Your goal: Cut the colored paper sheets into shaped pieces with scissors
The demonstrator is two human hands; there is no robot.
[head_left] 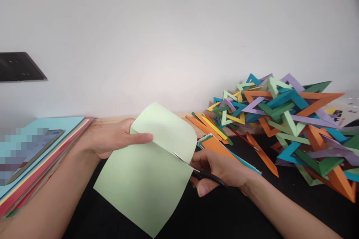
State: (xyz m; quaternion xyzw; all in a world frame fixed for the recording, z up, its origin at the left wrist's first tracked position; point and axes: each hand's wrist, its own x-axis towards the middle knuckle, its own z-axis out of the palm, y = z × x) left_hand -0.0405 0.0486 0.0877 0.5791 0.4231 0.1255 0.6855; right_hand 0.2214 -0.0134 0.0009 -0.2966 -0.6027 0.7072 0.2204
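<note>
A sheet of light green paper [146, 183] is held up over the black work surface. My left hand [120, 138] grips it at the left side, thumb on top and the other fingers hidden behind. My right hand [214, 170] is closed round the dark handles of a pair of scissors [206, 175]. Their metal blades lie in a cut that runs in from the sheet's right edge. Above the cut, the upper part of the paper curves upward; the lower part hangs toward me.
On the right, folded paper stars [291, 108] in several colours form a big pile. Coloured paper strips [210, 127] and orange paper pieces [217, 145] lie behind my right hand. At left, a phone [39, 153] rests on stacked coloured paper [73, 123]. A wall socket [21, 66] is above.
</note>
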